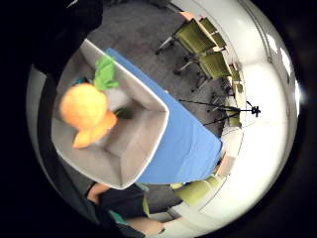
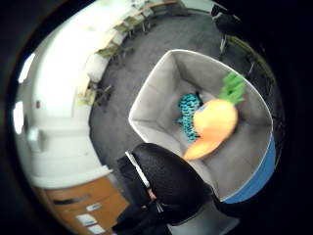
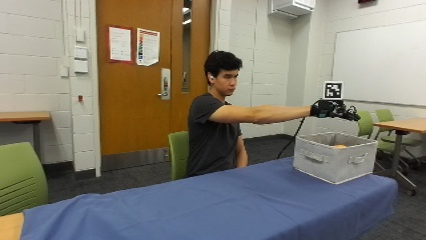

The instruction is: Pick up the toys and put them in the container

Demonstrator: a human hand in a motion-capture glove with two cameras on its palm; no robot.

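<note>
Right hand (image 3: 331,109): gloved, at the end of an outstretched arm, above the container and apart from it.
Fingers: state cannot be told; not seen holding anything in the outside view.
Container (image 3: 335,156): grey fabric bin with handles, open top, on the blue-covered worktop (image 3: 200,202) near its far end; also seen from above in both palm views (image 2: 161,88) (image 1: 143,99).
Carrot toy (image 2: 212,125): orange plush with green leaves, within the container's opening below the palm, seen against its grey inner walls; whether resting on the bottom or in the air cannot be told; also seen in the little finger side view (image 1: 86,111); only a sliver of orange shows over the rim in the outside view.
Teal toy (image 2: 188,115): patterned turquoise plush, lying inside the container just beside the carrot toy, partly hidden by it.
Person: seated behind the worktop on a green chair (image 3: 177,152).
</note>
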